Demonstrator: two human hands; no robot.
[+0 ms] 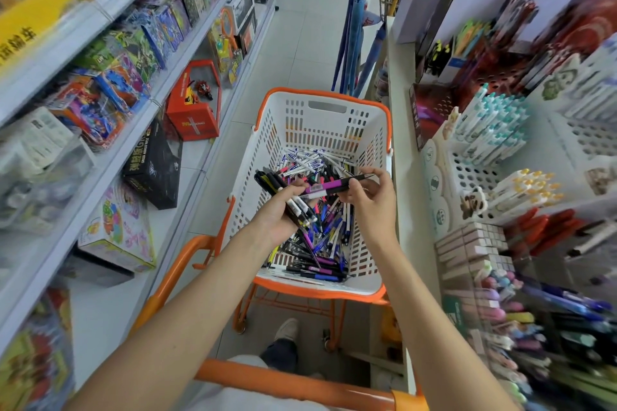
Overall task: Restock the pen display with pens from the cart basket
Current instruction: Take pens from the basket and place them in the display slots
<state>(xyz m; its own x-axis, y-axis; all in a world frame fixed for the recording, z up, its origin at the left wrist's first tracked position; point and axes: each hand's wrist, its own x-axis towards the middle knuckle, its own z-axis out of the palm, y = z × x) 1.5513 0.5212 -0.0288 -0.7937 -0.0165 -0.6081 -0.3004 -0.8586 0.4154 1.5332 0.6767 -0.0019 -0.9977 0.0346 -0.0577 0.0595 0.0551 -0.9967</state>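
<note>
Purple-and-black pen (pixel 330 186) pinched in my right grip (pixel 370 200), above the cart basket (pixel 317 130). My left grip (pixel 283 215) curls round a bundle of pens (pixel 280 188). Many loose pens (pixel 320 243) lie in the basket; the pen display (pixel 494 130) on my right shows empty holes. Judgement: gathering stage, restocking mostly ahead.

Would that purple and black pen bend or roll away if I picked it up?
Probably stiff: the purple and black plastic pen looks straight with the right hand pinching just its black end. Likely light, since fingertips carry it. Its round barrel might roll if set down flat.
</note>
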